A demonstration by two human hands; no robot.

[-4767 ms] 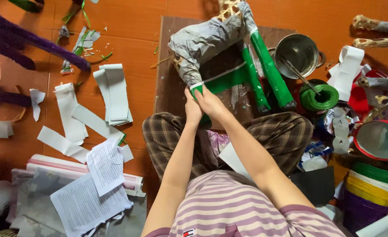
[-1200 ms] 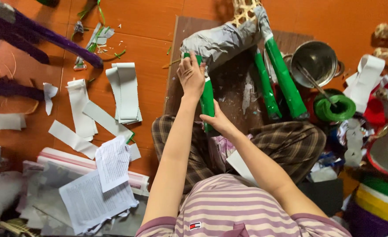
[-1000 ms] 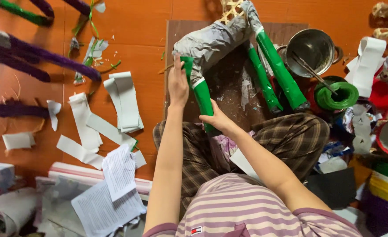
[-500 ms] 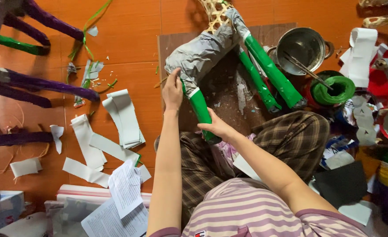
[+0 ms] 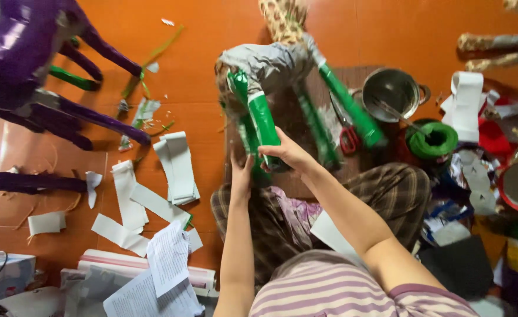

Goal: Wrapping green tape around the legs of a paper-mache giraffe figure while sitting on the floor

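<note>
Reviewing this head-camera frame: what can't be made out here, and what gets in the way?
- Right hand: its palm side is hidden against the green leg, so the grip cannot be judged.
- Left hand: its fingertips are blurred by motion; contact with the lower green leg is unclear.
- Paper figure's grey body: blurred, surface detail lost.
- Metal pot: its contents are too dark to tell.
- Purple figure: cut off by the left edge.

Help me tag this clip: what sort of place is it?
Probably a home craft spot on an orange floor: paper strips, a green tape roll, and a paper-wrapped animal figure.
</note>
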